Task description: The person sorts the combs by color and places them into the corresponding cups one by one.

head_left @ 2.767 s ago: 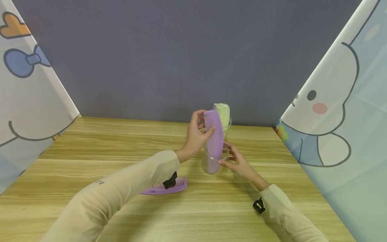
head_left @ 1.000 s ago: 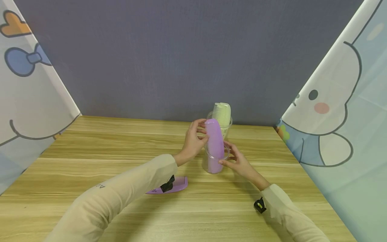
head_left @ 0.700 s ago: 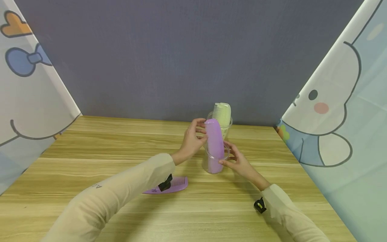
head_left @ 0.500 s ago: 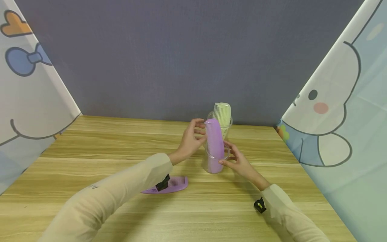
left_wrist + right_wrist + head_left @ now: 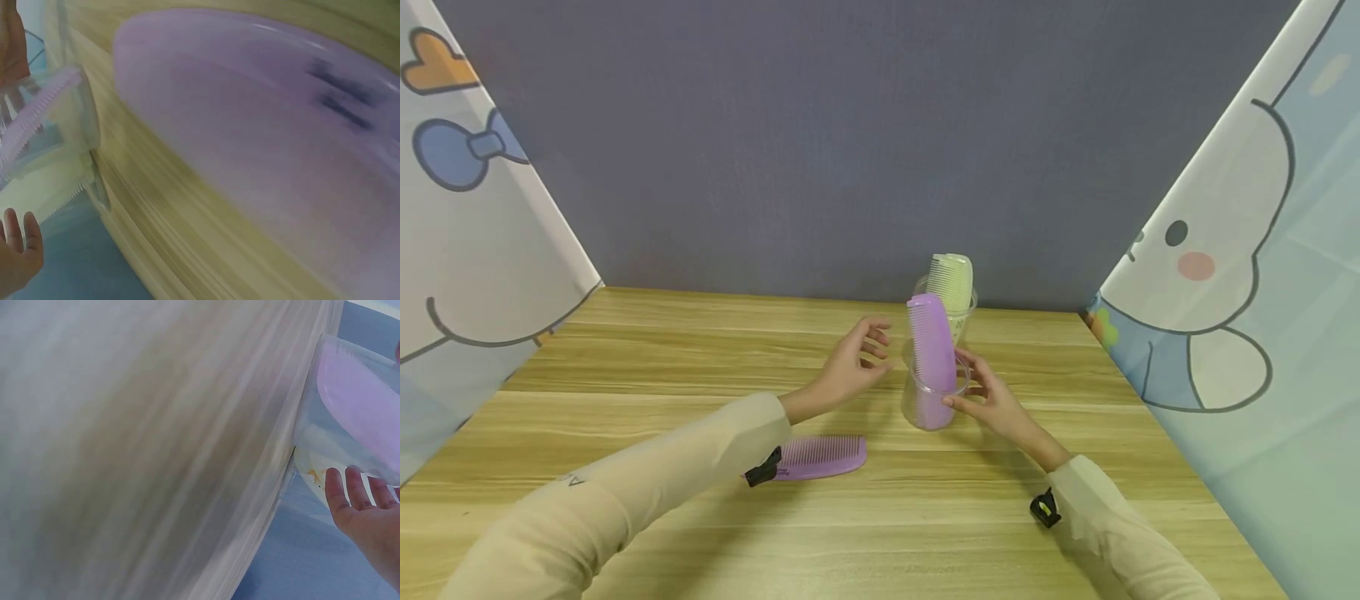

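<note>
A purple comb [image 5: 932, 340] leans upright inside a clear cup [image 5: 911, 410], its upper half above the rim. My right hand [image 5: 997, 410] holds this cup from the right, thumb in front and fingers behind; the right wrist view shows the fingers [image 5: 337, 492] along its side. To the left of the cup, my left hand [image 5: 850, 367] is in the air with loosely bent fingers, holding nothing. Beneath the left forearm, a second purple comb [image 5: 827, 461] lies flat on the table; part of it is hidden in the head view, and it looms large in the left wrist view.
Just behind stands another clear cup [image 5: 968, 320] with a light green comb [image 5: 952, 282] upright in it. Wood-grain table [image 5: 925, 533] runs back to a dark grey panel [image 5: 820, 167]. Cartoon-printed cloths flank both sides.
The purple comb has gone down into the front cup. My left hand has let go of it and drawn back to the left. My right hand stays on the cup.
</note>
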The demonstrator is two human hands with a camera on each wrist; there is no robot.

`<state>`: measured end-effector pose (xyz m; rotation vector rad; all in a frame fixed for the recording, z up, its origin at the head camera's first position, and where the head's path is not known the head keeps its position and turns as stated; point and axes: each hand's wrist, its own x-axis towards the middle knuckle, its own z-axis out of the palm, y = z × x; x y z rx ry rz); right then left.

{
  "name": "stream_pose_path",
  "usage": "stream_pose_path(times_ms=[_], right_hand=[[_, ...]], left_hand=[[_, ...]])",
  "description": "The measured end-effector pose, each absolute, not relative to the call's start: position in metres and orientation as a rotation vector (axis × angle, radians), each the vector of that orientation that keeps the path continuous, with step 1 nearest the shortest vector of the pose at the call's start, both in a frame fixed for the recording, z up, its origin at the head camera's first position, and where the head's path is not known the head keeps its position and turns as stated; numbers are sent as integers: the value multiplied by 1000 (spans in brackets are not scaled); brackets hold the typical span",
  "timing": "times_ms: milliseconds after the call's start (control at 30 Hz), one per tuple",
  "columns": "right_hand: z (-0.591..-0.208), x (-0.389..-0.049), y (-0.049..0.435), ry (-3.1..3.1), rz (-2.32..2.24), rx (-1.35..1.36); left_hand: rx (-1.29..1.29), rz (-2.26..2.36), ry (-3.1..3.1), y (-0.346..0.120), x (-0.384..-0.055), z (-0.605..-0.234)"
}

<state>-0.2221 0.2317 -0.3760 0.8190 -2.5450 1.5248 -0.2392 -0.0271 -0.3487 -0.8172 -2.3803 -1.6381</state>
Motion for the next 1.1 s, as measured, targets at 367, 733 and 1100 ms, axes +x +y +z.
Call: stream_pose_path(times_ms=[367,733,1100], right_hand=[[-378,-224,231,-2550,1542,814],[-377,-224,231,-2543,1553,815],[-377,-225,231,-2558,1565,812]], left_hand=[[-931,-1428,-2626,-57,-226,-352],[-1154,-1205,-2751,-80,-216,-361],[-1210,-1060,-2873,-94,-206,-364]])
